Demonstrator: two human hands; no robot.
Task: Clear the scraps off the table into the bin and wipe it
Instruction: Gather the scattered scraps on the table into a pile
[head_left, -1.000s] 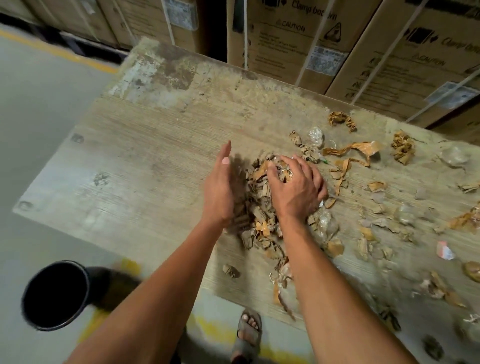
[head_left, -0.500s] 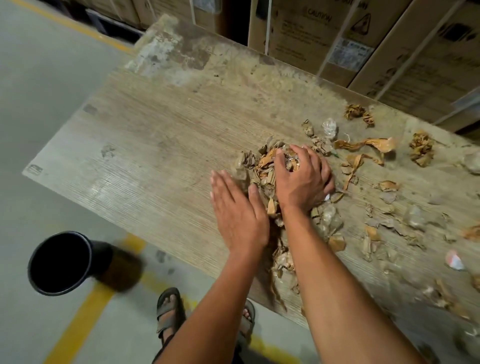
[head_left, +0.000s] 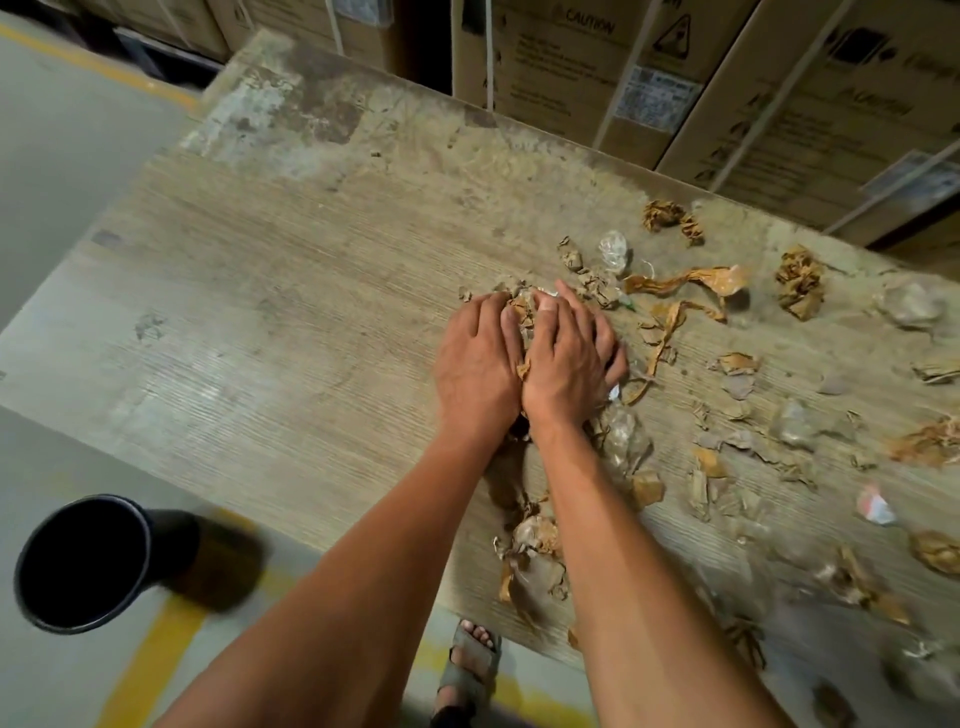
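Note:
My left hand (head_left: 475, 364) and my right hand (head_left: 566, 364) press side by side on a heap of brown cardboard and tape scraps (head_left: 522, 312) at the middle of the worn wooden table (head_left: 270, 322). Both hands cup the heap, fingers curled over it; most of it is hidden under them. More scraps (head_left: 535, 551) lie between my forearms near the table's front edge. Loose scraps (head_left: 727, 457) and crumpled clear plastic (head_left: 613, 249) are strewn over the right half. A black bin (head_left: 83, 561) stands on the floor at the lower left, beside the table's front edge.
Stacked cardboard cartons (head_left: 597, 67) line the far side of the table. The grey floor carries a yellow line (head_left: 150, 660) by the bin. My sandalled foot (head_left: 470, 660) shows under the table's front edge.
My left hand has slid right and forward against my right hand, closing over the heap. The scraps between them are now bunched under both hands.

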